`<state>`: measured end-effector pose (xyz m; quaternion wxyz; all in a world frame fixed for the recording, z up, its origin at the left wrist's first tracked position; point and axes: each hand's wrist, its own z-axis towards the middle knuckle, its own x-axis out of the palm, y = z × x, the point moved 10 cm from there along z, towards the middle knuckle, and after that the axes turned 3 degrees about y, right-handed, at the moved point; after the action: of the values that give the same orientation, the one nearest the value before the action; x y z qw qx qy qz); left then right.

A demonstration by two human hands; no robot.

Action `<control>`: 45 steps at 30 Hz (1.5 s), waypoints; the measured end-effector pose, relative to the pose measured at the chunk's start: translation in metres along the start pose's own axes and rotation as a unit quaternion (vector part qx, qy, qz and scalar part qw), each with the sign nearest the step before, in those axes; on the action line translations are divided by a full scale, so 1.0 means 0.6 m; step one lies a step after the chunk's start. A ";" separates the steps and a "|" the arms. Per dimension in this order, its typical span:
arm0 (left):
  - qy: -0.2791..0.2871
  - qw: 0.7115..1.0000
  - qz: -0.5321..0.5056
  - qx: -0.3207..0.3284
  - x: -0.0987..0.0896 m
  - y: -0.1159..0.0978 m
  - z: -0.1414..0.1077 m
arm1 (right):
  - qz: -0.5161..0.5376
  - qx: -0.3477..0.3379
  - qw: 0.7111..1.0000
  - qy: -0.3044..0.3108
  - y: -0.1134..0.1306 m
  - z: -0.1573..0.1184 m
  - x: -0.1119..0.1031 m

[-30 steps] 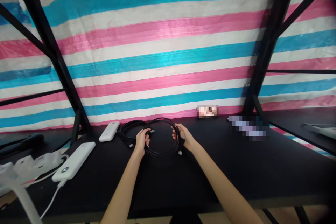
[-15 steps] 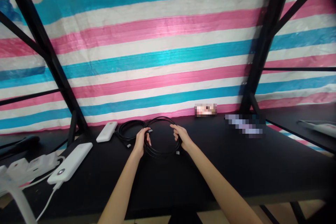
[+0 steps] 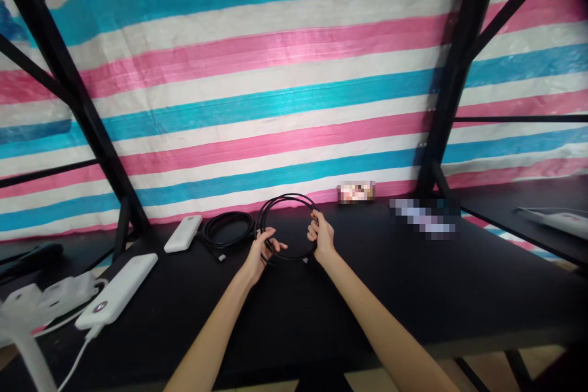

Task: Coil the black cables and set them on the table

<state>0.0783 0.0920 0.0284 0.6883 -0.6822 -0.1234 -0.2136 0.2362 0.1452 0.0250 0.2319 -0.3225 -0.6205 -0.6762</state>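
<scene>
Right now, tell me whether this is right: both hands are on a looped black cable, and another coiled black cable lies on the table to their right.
Wrong side: in the head view, the coiled black cable lies on the table to the left of the left hand and right hand, which are both on the looped black cable, as you say.
</scene>
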 end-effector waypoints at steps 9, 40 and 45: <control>0.098 0.985 -0.137 -0.032 0.034 0.008 -0.007 | 0.086 0.041 0.995 -0.025 -0.016 -0.006 -0.003; 0.086 0.959 -0.244 -0.112 0.002 -0.006 -0.004 | -0.252 0.138 0.957 0.033 -0.057 0.010 -0.017; 0.116 0.959 -0.197 -0.167 0.012 0.007 -0.013 | -0.275 0.079 0.958 0.028 -0.028 0.016 -0.020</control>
<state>0.0859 0.0833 0.0278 0.5187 -0.7200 -0.1369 -0.4403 0.2338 0.1556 0.0047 0.0795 -0.1007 -0.7300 -0.6713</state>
